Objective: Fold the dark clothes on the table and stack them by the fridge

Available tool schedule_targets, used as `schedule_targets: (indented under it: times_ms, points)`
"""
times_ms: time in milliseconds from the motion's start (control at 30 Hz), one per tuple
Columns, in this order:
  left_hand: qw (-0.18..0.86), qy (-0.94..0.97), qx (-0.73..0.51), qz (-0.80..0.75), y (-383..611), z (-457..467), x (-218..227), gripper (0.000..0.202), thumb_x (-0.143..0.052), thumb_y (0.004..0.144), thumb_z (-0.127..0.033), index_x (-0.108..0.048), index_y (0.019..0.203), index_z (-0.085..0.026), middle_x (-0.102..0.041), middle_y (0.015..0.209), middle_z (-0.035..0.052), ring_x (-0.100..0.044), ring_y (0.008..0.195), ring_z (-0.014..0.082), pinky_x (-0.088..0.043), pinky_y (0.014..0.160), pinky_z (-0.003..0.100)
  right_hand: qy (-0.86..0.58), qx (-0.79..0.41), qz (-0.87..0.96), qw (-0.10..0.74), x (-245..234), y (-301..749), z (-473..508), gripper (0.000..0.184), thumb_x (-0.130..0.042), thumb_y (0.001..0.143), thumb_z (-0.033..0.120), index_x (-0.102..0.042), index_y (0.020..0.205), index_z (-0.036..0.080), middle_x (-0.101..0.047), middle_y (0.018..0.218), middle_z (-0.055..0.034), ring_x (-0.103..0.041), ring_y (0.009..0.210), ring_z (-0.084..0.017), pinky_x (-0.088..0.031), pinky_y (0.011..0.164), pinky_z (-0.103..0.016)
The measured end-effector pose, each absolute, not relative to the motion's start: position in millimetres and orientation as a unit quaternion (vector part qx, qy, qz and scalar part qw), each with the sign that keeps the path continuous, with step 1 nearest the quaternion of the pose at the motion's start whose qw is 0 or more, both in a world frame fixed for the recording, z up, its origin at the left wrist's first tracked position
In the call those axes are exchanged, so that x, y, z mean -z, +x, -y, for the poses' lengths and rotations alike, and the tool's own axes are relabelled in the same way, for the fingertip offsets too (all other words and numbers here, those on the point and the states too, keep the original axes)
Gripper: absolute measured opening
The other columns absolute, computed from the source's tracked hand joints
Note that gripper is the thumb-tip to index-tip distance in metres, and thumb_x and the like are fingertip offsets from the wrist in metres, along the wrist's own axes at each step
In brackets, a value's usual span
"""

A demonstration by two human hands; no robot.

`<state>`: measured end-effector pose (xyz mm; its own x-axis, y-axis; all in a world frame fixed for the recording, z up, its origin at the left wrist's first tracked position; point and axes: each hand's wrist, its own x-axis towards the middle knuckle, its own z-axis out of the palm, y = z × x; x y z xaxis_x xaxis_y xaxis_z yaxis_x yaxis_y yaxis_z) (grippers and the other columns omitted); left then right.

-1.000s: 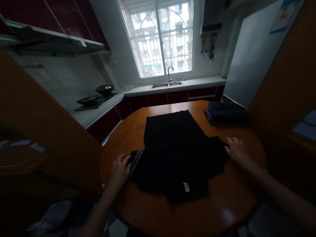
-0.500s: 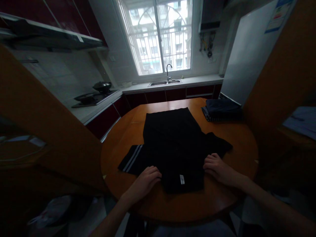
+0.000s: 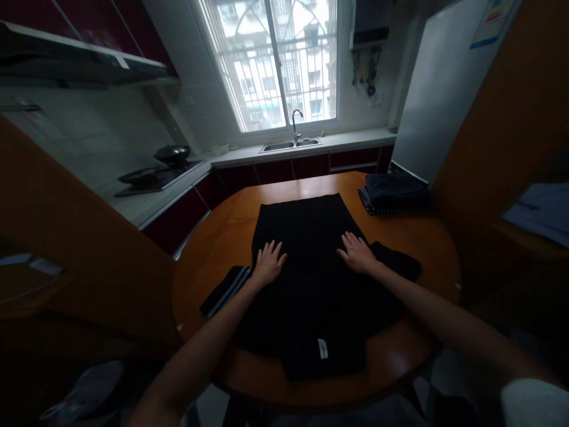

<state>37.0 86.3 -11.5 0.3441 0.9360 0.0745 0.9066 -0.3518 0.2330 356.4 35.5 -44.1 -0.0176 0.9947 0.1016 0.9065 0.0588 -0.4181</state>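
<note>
A black shirt (image 3: 306, 284) lies spread on the round wooden table (image 3: 208, 237), its collar end with a small white label (image 3: 322, 349) towards me. On the left, a sleeve with two pale stripes (image 3: 229, 290) sticks out; on the right, the other sleeve (image 3: 397, 261) lies partly behind my forearm. My left hand (image 3: 269, 263) rests on the left part of the shirt, fingers spread. Flat against the right part lies my right hand (image 3: 357, 253), its fingers also apart. Neither hand grips the cloth.
A stack of folded dark clothes (image 3: 393, 193) sits at the table's far right. Beyond the table are a counter with a sink (image 3: 291, 145) and a stove with a wok (image 3: 172, 154). A white fridge (image 3: 438, 89) stands at the right.
Both hands have let go of the shirt's sides near the collar and moved forward onto its body, fingers opened. The collar end has shifted towards me and the shoulders lie wider.
</note>
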Motion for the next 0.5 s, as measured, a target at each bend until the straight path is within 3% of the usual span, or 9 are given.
schedule_targets:
  times_ms: [133, 300, 500]
  points:
    - [0.038, 0.808, -0.082, -0.583, 17.4, -100.0, 32.2, 0.057, -0.035, 0.104, -0.045, -0.038, 0.155, -0.019, -0.029, 0.164, 0.0141, -0.02, 0.153, 0.0319, -0.017, 0.122, 0.052, -0.713, -0.05, 0.672, 0.192, 59.9, 394.5, -37.1, 0.063, -0.046, 0.097, 0.044, -0.043, 0.15, 0.01, -0.035, 0.16, -0.0189, -0.024, 0.151, -0.03, -0.008, 0.124, -0.048]
    - [0.021, 0.817, -0.049, -0.574, 17.2, -110.7, 32.6, 0.057, -0.03, 0.103, -0.052, -0.035, 0.156, -0.031, -0.024, 0.166, 0.0069, -0.016, 0.153, 0.0331, -0.016, 0.119, 0.063, -0.731, 0.0, 0.662, 0.168, 62.8, 392.7, -37.3, 0.064, -0.04, 0.097, 0.041, -0.044, 0.148, 0.004, -0.037, 0.159, -0.0201, -0.027, 0.15, -0.031, -0.01, 0.123, -0.049]
    - [0.035, 0.824, -0.066, -0.562, 10.1, -120.5, 38.4, 0.055, -0.033, 0.103, -0.049, -0.038, 0.155, -0.031, -0.027, 0.165, 0.0058, -0.018, 0.153, 0.033, -0.016, 0.119, 0.065, -0.742, 0.02, 0.655, 0.141, 58.5, 385.8, -28.9, 0.061, -0.037, 0.098, 0.04, -0.046, 0.148, 0.006, -0.038, 0.159, -0.0189, -0.03, 0.149, -0.03, -0.017, 0.122, -0.048]
